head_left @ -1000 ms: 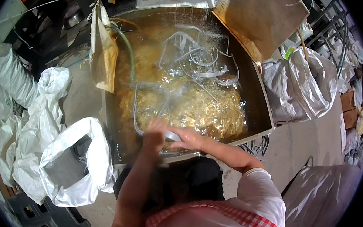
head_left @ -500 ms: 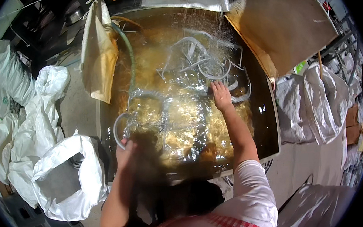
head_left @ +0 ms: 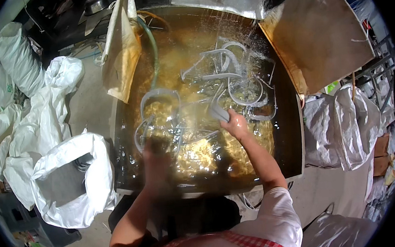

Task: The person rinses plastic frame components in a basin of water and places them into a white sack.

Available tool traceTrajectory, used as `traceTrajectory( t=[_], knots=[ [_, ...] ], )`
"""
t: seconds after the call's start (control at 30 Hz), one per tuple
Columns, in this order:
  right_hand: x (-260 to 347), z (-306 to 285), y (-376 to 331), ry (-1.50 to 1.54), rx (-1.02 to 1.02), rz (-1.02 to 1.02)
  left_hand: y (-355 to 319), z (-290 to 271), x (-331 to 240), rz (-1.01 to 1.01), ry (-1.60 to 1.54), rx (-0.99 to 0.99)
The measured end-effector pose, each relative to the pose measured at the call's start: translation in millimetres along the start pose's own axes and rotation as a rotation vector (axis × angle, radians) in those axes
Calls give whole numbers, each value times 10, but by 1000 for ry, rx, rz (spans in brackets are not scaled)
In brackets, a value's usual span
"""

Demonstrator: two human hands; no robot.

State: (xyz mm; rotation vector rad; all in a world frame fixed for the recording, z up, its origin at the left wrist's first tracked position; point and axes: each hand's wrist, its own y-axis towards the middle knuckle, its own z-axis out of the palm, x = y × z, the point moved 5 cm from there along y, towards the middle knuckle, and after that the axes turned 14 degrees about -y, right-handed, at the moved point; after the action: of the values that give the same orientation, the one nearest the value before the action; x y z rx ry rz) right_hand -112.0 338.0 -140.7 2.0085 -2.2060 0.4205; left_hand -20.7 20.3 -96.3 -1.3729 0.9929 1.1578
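Right hand: my right hand [head_left: 235, 124] is grasping the near end of a grey strip [head_left: 217, 109], thumb and fingers closing round it.
Strip: it is lying at the middle of the tank, slanting up and away from my grip, its far end reaching toward the pile.
Left hand: my left hand [head_left: 155, 151] is showing only as a dark blur over the near left of the tank – I cannot tell whether it is gripping anything.
Loops: curved grey loops [head_left: 160, 95] are lying just beyond my left hand, partly in the water.
Pile: more grey strips [head_left: 237, 69] are lying tangled toward the far right, beyond the one I'm holding.
Water: golden water [head_left: 198, 158] is filling the tank [head_left: 303, 157], glinting near me, while drops are falling at the far right.
Hose: a green hose [head_left: 155, 57] is curving down into the water at the far left.
Boards: a stained sheet [head_left: 120, 60] is standing at the left edge, and a brown board [head_left: 318, 35] is leaning outward at the right.
Sacks: an open white sack [head_left: 98, 175] is standing left of the tank – another sack [head_left: 341, 128] is slumping to the right.
Clothing: I'm wearing a red checked apron [head_left: 255, 244] and white sleeves [head_left: 279, 214].
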Motion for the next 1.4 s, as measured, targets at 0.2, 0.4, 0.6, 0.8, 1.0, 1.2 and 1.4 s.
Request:
traceTrajectory(
  t=[0.2, 0.4, 0.6, 0.8, 1.0, 1.2, 1.4],
  knots=[
    [404, -687, -519, 691, -245, 164, -231, 499, -12, -92, -221, 331],
    [1005, -162, -916, 1018, 289, 169, -270, 799, -339, -53, -523, 434],
    [1320, -539, -1022, 139, -120, -188, -192, 621, -240, -283, -611, 250],
    [933, -398, -1000, -189, -464, -147, -200, 626, -316, -252, -652, 259],
    [-1026, -984, -559, 290, -614, 184, -67, 508, -294, -231, -431, 222],
    [-2123, -1827, -1003, 324, -901, 356, -171, 663, -12, 40, -252, 440],
    [-1861, -1287, -1076, -464, -297, 567, -604, 909, -92, 331, 696, 845]
  ],
)
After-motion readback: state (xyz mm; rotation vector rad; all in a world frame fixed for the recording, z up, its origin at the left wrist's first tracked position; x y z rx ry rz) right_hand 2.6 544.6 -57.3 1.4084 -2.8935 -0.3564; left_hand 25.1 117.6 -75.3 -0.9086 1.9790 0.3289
